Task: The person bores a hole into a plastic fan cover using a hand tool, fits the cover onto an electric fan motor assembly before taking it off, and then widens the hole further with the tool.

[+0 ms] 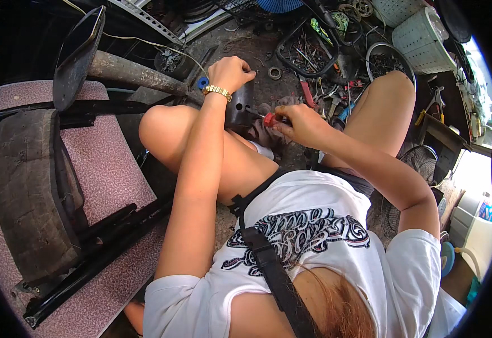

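My left hand, with a gold bracelet-style watch at the wrist, is closed at the far end of a black part with round holes. Its fingers curl over that end, so the exact grip is partly hidden. My right hand is wrapped round the red handle of a screwdriver. The thin shaft points left at the side of the black part, near its holes. Whether the tip touches cannot be made out. Beneath both lies a crumpled dark cloth, between my bent knees.
A hammer-like tool with a long rusty shaft reaches in from the left. A pink speckled board carries a curved dark piece and black tubes. Scattered tools, a black basket of screws, a metal bowl and a white perforated bin stand ahead right.
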A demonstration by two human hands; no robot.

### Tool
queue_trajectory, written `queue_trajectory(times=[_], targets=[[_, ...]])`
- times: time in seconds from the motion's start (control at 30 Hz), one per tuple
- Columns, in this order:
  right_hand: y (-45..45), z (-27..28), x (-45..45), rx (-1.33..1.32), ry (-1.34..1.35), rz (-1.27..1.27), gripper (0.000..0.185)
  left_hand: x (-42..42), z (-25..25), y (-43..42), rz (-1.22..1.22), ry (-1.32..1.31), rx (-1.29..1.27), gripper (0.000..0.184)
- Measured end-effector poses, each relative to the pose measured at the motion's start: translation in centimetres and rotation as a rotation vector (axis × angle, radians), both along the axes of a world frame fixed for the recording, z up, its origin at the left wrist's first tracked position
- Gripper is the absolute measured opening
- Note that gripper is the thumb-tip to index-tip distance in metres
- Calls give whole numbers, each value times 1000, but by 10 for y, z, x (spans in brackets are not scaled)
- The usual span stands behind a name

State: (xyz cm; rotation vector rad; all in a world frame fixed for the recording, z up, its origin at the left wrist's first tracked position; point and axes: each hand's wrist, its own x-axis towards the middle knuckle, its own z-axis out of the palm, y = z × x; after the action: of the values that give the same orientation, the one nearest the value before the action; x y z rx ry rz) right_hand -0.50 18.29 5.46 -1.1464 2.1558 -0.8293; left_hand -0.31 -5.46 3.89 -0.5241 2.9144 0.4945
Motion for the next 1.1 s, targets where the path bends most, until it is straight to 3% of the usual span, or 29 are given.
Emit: queue_trajectory(times=[0.1,0.17,0.5,0.67,0.8,1.1], targets=[[-2,-7,-4,-101,-80,23,27,-1,0,0,1,0,3,29],[-5,7,-3,112,-478,-101,23,0,2,3,-6,1,-4,30],[-13,14,-1,194,-999,-369,20,0,0,9,-44,28,-18,30],[-18,13,-13,212,-1415,-428,18,1,-1,11,-43,29,-40,28],[-19,10,-11,214,-1421,-427,19,1,0,10,-35,29,-12,25],[-14,11,1,182,-995,-325,21,-1,-3,9,-36,25,-33,24]])
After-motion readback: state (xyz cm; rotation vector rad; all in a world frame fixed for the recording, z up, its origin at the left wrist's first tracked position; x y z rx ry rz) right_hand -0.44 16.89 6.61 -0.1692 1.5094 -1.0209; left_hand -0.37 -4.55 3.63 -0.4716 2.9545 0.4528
